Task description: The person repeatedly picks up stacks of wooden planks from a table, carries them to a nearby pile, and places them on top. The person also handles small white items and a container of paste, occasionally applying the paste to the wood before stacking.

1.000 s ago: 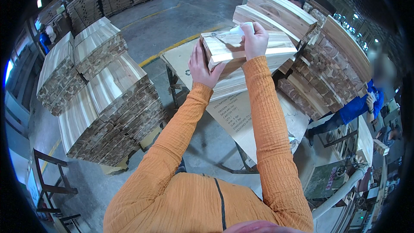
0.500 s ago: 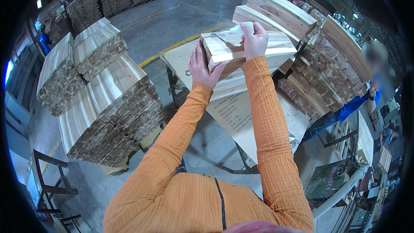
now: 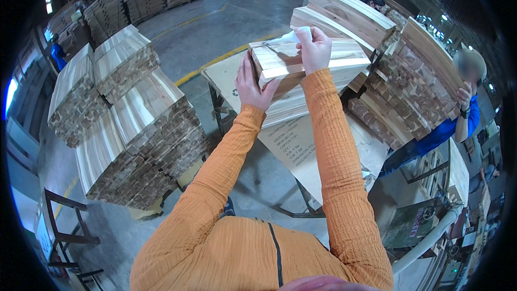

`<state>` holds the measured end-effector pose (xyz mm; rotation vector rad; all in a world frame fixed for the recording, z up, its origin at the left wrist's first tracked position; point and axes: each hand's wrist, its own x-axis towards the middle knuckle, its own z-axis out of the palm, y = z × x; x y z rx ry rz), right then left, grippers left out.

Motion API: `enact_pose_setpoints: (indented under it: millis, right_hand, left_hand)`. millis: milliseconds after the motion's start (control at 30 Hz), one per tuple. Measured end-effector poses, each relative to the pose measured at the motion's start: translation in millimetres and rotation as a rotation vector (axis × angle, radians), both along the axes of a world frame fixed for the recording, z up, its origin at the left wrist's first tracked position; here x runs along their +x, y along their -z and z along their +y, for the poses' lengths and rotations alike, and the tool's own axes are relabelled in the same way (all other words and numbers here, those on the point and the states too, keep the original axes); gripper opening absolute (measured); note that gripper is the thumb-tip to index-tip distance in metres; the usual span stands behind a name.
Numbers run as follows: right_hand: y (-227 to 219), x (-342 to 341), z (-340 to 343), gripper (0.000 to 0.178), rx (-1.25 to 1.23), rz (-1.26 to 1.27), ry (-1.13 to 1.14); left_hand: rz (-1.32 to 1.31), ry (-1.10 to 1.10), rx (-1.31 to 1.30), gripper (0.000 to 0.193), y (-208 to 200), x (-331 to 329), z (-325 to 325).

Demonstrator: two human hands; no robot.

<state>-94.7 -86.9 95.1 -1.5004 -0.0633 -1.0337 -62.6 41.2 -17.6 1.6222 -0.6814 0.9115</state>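
Note:
A thick wooden board [image 3: 334,48] with pale and brown strips lies on top of other boards on the cardboard-covered table. Its left end is steadied by my left hand [image 3: 253,83], fingers along the end face and thumb on the near side. A dark crack-like mark [image 3: 272,48] shows on the top near that end. My right hand [image 3: 315,54] is closed around a small white squeeze bottle [image 3: 296,34], held tilted low over the board with its narrow end toward the mark. Fingers hide part of the bottle. Whether its tip touches the wood, I cannot tell.
Tall stacks of boards [image 3: 129,124] stand on the floor at the left. More stacked boards [image 3: 409,81] rise at the right, where a person in blue [image 3: 468,113] has a hand on one. The printed cardboard [image 3: 301,151] covers the table. A hose [image 3: 431,237] runs at lower right.
My right hand and the bottle have shifted slightly left; my left hand keeps its place. The person in blue at the right has raised a hand to the stacked boards.

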Motion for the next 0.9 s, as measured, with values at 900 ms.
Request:
enact_pose_setpoints:
  millis: [900]
  right_hand:
    - [236,-210,-103,0.015,1.023,-0.09,-0.213]
  left_hand:
    - [-0.084,0.079,-0.093,0.077,-6,-2,-12]
